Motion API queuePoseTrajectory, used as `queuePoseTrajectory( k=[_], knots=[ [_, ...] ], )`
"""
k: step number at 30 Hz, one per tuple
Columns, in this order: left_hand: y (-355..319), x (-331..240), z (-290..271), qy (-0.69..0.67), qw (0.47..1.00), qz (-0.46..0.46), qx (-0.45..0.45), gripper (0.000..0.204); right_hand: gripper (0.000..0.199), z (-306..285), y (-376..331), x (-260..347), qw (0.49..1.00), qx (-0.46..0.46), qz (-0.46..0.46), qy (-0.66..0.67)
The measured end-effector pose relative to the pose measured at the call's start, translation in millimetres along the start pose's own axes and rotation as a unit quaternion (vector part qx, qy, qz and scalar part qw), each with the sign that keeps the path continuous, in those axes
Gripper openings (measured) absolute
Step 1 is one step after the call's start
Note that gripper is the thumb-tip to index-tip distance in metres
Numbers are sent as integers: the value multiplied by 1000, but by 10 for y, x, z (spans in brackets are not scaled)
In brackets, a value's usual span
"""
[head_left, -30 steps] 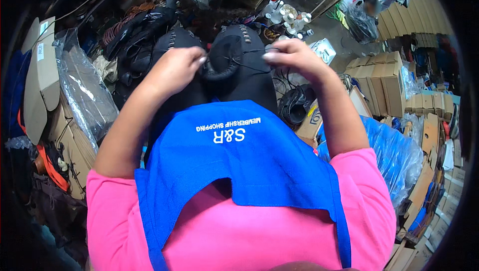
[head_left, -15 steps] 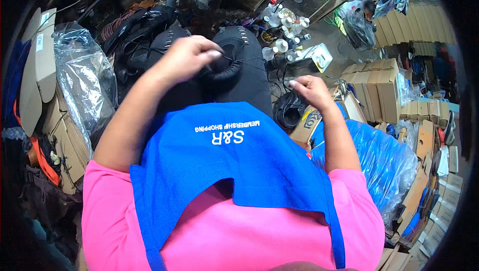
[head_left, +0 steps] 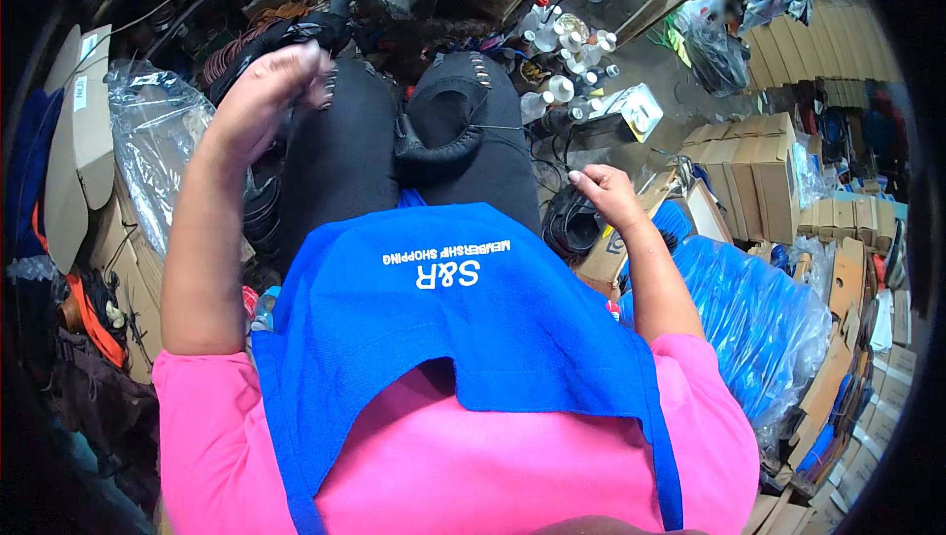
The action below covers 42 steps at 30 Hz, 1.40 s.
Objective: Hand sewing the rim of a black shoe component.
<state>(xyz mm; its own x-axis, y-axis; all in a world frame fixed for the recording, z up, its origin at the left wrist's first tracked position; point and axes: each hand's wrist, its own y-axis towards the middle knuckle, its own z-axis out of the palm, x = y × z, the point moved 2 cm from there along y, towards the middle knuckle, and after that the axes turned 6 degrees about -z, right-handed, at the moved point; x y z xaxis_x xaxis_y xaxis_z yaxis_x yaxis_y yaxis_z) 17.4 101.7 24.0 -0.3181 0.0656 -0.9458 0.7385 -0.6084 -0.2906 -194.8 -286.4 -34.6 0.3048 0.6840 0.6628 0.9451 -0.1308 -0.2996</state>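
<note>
Since half a second ago, my left hand (head_left: 264, 92) is moving out from above the black padded piece (head_left: 443, 154) to the left side of my left knee (head_left: 360, 92), while my right hand (head_left: 616, 195) is staying low beside the black coil (head_left: 567, 225). That padded piece is resting on my right thigh (head_left: 503, 170), its thick rim facing me, and a thin thread (head_left: 501, 127) is running from it toward my right side. My left fingers are curling and blurring, so I cannot tell whether they are pinching anything; my right fingertips are pressing together, but whether thread is lying between them I cannot tell. Judging by this, I am doing well by drawing evenly, bracing the piece against my thigh and keeping the thread clear of the coil.
</note>
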Motion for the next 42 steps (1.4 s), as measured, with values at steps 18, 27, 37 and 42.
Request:
queuePoseTrajectory(
  k=[18, 27, 37, 42],
  knots=[
    [-22, 95, -317, 199, 960, 111, -165, 27, 58, -579, 113, 79, 972, -209, -11, 110],
    [-44, 347, 1039, 483, 852, 198, 30, 31, 59, 72, 1022, 1904, 935, 123, -202, -262],
    [-10, 278, 1020, 522, 828, 186, 87, 30, 31, 286, 744, 1585, 983, 27, -180, -4],
    [240, 30, 697, 341, 927, 158, -8, 24, 33, 109, 689, 1840, 978, -41, -205, 10]
  ],
)
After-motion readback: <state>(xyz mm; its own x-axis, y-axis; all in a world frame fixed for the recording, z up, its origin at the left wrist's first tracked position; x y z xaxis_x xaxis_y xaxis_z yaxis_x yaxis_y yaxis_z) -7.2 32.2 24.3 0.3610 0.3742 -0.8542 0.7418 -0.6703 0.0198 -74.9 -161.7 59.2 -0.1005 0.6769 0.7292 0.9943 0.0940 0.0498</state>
